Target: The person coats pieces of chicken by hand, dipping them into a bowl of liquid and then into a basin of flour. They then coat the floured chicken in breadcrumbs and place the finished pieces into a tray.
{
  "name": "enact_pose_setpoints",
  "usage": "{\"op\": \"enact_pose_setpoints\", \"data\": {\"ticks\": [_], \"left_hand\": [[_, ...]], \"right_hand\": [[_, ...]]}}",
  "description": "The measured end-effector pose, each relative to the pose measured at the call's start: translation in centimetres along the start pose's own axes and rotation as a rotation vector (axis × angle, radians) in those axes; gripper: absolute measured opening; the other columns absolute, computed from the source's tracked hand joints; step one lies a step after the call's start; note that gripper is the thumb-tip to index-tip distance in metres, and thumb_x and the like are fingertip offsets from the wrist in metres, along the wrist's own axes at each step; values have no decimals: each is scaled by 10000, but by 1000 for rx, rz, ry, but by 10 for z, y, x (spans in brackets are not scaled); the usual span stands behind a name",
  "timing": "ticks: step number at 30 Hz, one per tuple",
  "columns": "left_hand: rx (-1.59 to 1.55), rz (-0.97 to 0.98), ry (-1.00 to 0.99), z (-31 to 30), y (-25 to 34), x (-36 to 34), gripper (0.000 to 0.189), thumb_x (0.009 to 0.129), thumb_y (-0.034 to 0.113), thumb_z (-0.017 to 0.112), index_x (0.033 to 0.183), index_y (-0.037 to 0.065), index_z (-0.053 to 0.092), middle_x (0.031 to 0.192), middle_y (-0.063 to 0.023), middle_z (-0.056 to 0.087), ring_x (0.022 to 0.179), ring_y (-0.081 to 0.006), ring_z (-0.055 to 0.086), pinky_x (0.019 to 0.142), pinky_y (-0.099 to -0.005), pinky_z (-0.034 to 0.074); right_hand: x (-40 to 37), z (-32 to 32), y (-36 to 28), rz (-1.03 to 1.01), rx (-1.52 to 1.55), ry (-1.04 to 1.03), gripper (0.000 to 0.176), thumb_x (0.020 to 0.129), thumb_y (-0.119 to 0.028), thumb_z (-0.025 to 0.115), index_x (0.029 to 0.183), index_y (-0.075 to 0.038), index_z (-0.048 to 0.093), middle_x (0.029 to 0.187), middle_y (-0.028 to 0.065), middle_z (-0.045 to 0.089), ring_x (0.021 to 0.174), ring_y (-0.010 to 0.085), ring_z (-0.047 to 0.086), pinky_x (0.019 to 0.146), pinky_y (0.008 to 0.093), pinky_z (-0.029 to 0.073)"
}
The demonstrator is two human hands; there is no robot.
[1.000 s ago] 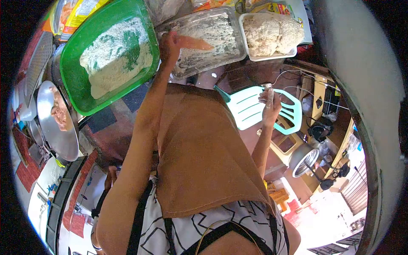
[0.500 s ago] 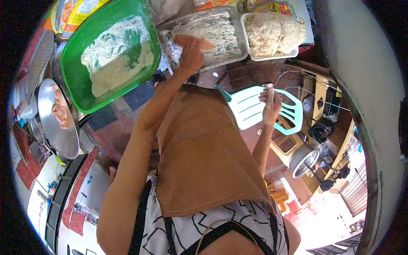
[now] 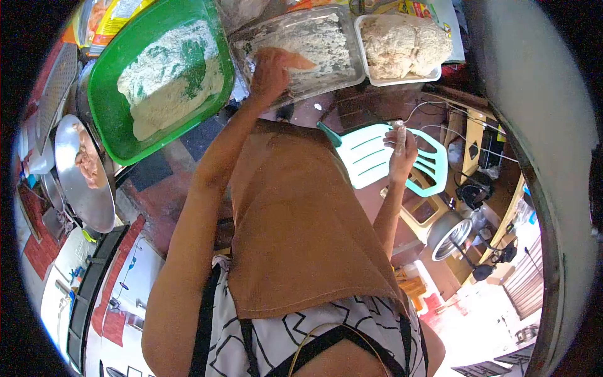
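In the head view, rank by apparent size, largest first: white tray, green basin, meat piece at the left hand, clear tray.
1. Green basin
2. Clear tray
3. White tray
4. Meat piece, partly hidden

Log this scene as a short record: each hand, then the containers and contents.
Left hand: at a meat strip over the clear tray
Right hand: raised, fingers whitened; grip unclear
Green basin: pale powder, left of the clear tray
White container: heaped floury mass, right of the clear tray
Metal dish: meat pieces
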State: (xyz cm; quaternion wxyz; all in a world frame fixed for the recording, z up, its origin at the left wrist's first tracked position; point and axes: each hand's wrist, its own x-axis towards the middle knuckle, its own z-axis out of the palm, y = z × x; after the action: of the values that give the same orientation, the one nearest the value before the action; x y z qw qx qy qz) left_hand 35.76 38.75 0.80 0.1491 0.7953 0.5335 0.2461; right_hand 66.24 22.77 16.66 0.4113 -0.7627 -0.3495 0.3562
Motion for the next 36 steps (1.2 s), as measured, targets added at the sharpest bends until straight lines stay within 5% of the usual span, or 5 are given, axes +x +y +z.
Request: {"op": "enact_pose_setpoints", "data": {"ticks": [5,10,19,26,36], "left_hand": [[-45,89,69,2,12,5,355,726,100,564,1055,-27,524,1063,-202,536,1058,-378,484,943,-452,381],[4,-32,-158,21,17,4,343,734,102,555,1038,-56,544,1036,-208,551,1079,-366,481,980,-447,354],[-16,33,31,31,20,1,316,754,119,550,1022,-49,567,1008,-209,564,981,-366,533,902,-434,424],[-38,29,-71,32,14,10,294,763,142,557,986,-49,579,954,-211,583,947,-368,549,866,-460,432],[205,-295,-321,30,38,44,330,737,320,642,798,0,697,880,-234,648,928,-375,599,855,-495,435]], "right_hand": [[1,-2,2,-31,2,3,367,974,-302,459,985,36,602,771,87,627,667,131,591,593,252,479],[-1,1,5,2,16,-9,377,973,-313,461,990,36,601,774,87,626,674,131,594,593,251,478],[-8,-3,8,-7,37,3,379,975,-314,456,981,36,599,765,73,615,667,121,578,598,249,473],[-6,10,7,8,66,-18,381,971,-325,463,986,32,598,771,70,614,672,125,580,609,250,470],[-13,5,4,19,58,22,353,972,-305,466,977,20,605,763,62,613,672,119,582,616,249,472]]}}
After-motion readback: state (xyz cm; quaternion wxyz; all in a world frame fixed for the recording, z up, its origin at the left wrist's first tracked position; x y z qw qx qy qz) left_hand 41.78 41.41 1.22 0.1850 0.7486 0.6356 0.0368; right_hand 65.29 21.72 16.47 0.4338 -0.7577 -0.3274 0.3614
